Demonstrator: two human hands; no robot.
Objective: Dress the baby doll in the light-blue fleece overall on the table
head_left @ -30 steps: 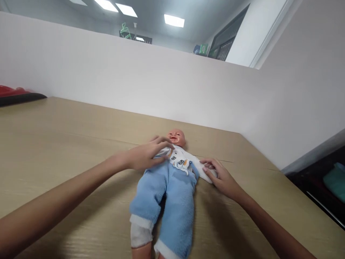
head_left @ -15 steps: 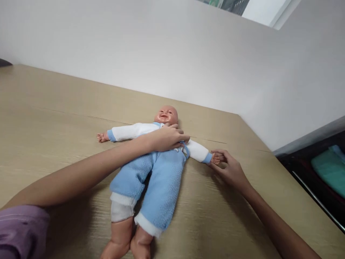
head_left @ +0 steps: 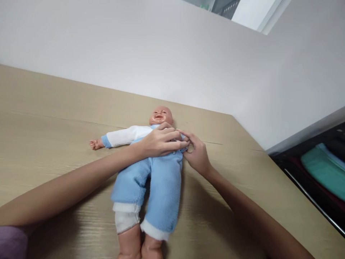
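A baby doll lies on its back, dressed in fuzzy light-blue overalls over a white top with blue cuffs. Across its chest rests my left hand, fingers curled at the side of the bib, gripping the overalls near the strap; part of that hold is hidden. Close against it, my right hand pinches the end of the doll's arm on the right side, which is bent in to the body and mostly covered by my fingers. The doll's other arm stretches out to the left.
The doll lies on a wooden table with a pale wall behind it. Beyond the table's right edge is a dark rack or case holding folded green cloth. A window opening shows at the top.
My right hand has moved left, bringing the doll's arm from stretched out to bent against the body. My left hand stays on the chest. The view has shifted slightly.
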